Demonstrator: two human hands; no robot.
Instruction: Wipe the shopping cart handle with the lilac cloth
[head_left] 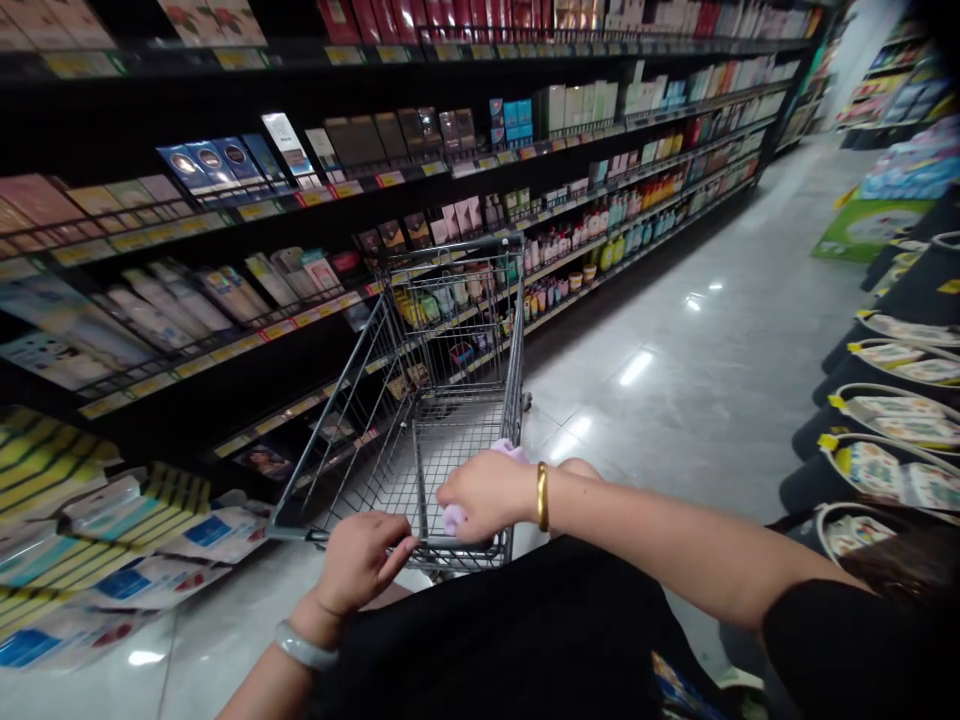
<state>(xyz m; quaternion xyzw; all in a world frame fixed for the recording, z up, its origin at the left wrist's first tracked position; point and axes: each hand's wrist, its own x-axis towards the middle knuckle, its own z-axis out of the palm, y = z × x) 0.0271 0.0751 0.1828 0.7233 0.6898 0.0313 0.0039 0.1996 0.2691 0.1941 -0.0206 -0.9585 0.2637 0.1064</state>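
A metal wire shopping cart (457, 385) stands right in front of me, its basket of grey mesh showing the bare grid floor. My left hand (364, 565), with a pale bangle at the wrist, is curled at the cart's near bar, its thumb lying along the top; the fingertips are partly hidden. Over the near end of the basket, my right hand (487, 495) is closed around a soft, crumpled lilac cloth (511, 450). Bits of the cloth stick out on both sides of the fist. A gold bangle (541, 497) circles the right wrist.
Long shelves (450, 170) of boxed and bottled goods run along the left. Black bins (892, 410) with packets line the right side. A green display box (862, 228) stands farther off. Grey shiny floor (637, 330) lies between. Packets (172, 540) sit on a striped stand at lower left.
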